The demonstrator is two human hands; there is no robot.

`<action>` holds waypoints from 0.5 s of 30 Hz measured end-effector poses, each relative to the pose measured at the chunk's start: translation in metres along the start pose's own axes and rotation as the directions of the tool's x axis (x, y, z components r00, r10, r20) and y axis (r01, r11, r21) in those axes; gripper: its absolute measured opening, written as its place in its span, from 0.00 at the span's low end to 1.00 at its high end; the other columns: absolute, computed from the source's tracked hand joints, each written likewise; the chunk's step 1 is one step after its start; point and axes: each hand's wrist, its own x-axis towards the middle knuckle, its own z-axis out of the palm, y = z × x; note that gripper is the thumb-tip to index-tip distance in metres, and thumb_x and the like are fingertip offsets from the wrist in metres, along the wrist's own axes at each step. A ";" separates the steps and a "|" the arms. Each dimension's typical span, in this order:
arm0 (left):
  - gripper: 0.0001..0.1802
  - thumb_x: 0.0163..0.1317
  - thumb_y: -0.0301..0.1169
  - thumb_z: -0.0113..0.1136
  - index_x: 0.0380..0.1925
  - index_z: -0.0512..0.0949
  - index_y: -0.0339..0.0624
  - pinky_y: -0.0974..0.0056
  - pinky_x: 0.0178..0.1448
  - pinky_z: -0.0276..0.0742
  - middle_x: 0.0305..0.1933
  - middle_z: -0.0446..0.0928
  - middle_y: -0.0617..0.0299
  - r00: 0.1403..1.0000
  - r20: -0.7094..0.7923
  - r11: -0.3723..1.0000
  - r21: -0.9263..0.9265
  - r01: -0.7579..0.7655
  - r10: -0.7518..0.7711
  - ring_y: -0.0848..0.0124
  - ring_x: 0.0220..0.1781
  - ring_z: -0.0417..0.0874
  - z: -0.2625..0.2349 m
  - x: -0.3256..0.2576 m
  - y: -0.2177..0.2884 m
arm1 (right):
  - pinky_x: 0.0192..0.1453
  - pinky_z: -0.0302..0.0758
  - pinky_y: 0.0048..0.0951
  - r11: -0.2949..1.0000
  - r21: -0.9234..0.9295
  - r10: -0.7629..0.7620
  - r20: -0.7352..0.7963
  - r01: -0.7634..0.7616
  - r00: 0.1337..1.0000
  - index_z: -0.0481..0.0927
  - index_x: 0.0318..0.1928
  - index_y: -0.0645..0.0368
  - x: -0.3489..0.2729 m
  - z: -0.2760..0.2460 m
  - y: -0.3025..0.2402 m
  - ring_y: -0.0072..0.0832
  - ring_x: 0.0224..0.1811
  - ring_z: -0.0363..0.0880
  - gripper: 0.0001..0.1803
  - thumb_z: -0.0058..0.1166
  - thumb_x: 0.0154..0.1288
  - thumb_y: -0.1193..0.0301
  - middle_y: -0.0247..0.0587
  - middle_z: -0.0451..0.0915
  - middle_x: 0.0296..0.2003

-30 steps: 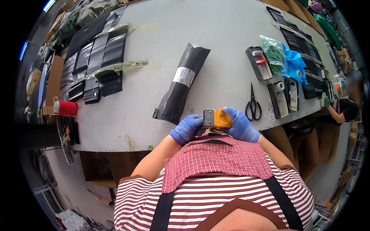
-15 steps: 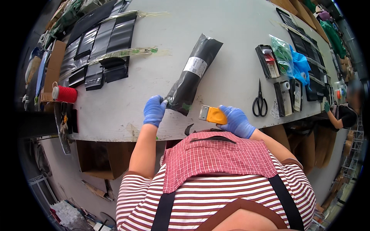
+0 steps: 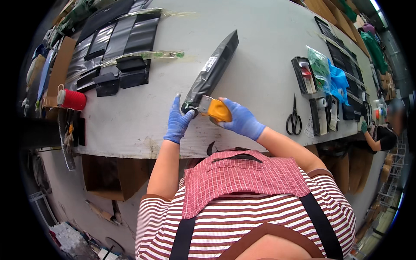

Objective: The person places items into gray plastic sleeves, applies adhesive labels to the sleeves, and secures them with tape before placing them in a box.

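A long black plastic-wrapped package (image 3: 212,71) with a white label lies slantwise on the table, turned onto its narrow side. At its near end my left hand (image 3: 178,123), in a blue glove, has the fingers stretched up along the left side and the thumb against the end. My right hand (image 3: 242,119), also in a blue glove, is closed round a yellow hand-held tape dispenser (image 3: 220,110) with a flat metal head. That metal head meets the right side of the package close to my left thumb. Part of the package's near end is hidden by the dispenser.
Black packages (image 3: 130,34) under clear tape lie at left by a red thread spool (image 3: 74,99). Black scissors (image 3: 294,119), open black boxes (image 3: 304,74) and a blue plastic bag (image 3: 338,80) lie at right. A co-worker (image 3: 385,134) stands at far right.
The package has rolled onto its narrow side, and its near end has shifted left. My right hand has brought the dispenser up and left to it; my left hand has loosened, fingers stretching out.
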 end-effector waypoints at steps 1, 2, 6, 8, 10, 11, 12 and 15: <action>0.38 0.52 0.28 0.67 0.66 0.66 0.41 0.53 0.69 0.66 0.60 0.72 0.44 0.947 -0.080 0.869 0.429 -0.248 0.310 0.49 0.63 0.71 -0.007 -0.001 0.017 | 0.50 0.77 0.43 0.998 0.032 -0.046 -0.046 0.047 0.998 0.63 0.68 0.51 0.012 0.002 -0.004 0.49 0.43 0.80 0.42 0.66 0.54 0.60 0.56 0.79 0.40; 0.34 0.54 0.27 0.66 0.64 0.69 0.44 0.53 0.69 0.65 0.61 0.72 0.46 0.957 -0.002 0.838 0.483 -0.254 0.292 0.50 0.64 0.70 -0.002 -0.001 0.020 | 0.50 0.77 0.43 0.998 0.036 -0.050 -0.049 0.052 0.998 0.63 0.68 0.51 0.018 0.000 -0.005 0.49 0.43 0.80 0.42 0.66 0.54 0.60 0.56 0.79 0.40; 0.24 0.57 0.24 0.62 0.56 0.78 0.49 0.55 0.69 0.66 0.62 0.72 0.49 0.967 -0.035 0.873 0.438 -0.213 0.254 0.51 0.63 0.70 -0.004 0.007 -0.009 | 0.45 0.78 0.43 0.989 -0.119 -0.069 0.115 0.083 0.991 0.60 0.71 0.43 0.008 -0.008 -0.013 0.48 0.38 0.79 0.42 0.64 0.56 0.61 0.53 0.76 0.37; 0.24 0.56 0.23 0.63 0.55 0.79 0.50 0.58 0.65 0.70 0.57 0.74 0.48 0.972 -0.121 0.916 0.375 -0.143 0.201 0.52 0.59 0.74 -0.013 0.017 -0.022 | 0.42 0.78 0.42 0.985 -0.161 -0.040 0.164 0.067 0.986 0.61 0.71 0.41 -0.024 -0.016 0.000 0.47 0.36 0.79 0.41 0.63 0.57 0.59 0.52 0.76 0.36; 0.24 0.56 0.22 0.63 0.55 0.79 0.49 0.58 0.64 0.71 0.55 0.74 0.48 0.975 -0.141 0.861 0.504 -0.077 0.170 0.52 0.57 0.75 -0.023 0.028 -0.012 | 0.41 0.78 0.42 0.979 -0.200 -0.002 0.185 0.039 0.983 0.61 0.71 0.42 -0.055 -0.026 0.020 0.46 0.36 0.79 0.41 0.63 0.58 0.58 0.53 0.76 0.36; 0.24 0.55 0.21 0.63 0.54 0.79 0.48 0.58 0.63 0.71 0.53 0.75 0.48 0.979 -0.157 0.781 0.625 -0.001 0.127 0.53 0.56 0.76 -0.026 0.031 -0.009 | 0.41 0.78 0.42 0.975 -0.223 0.052 0.195 -0.008 0.979 0.61 0.71 0.41 -0.069 -0.026 0.027 0.46 0.35 0.79 0.41 0.62 0.58 0.58 0.52 0.76 0.36; 0.25 0.55 0.21 0.62 0.55 0.79 0.47 0.58 0.62 0.72 0.51 0.74 0.50 0.987 -0.102 0.763 0.646 -0.030 0.125 0.54 0.55 0.75 -0.027 0.033 -0.009 | 0.41 0.78 0.41 0.968 -0.246 0.105 0.203 -0.053 0.973 0.61 0.71 0.41 -0.076 -0.026 0.032 0.46 0.35 0.79 0.41 0.62 0.58 0.57 0.52 0.76 0.36; 0.25 0.54 0.25 0.64 0.55 0.78 0.44 0.57 0.63 0.71 0.56 0.71 0.47 0.925 0.117 0.556 0.769 -0.314 0.361 0.51 0.59 0.73 -0.019 0.012 0.001 | 0.41 0.78 0.41 0.968 -0.239 0.125 0.195 -0.076 0.973 0.62 0.71 0.42 -0.076 -0.027 0.032 0.46 0.35 0.79 0.40 0.61 0.58 0.56 0.52 0.76 0.35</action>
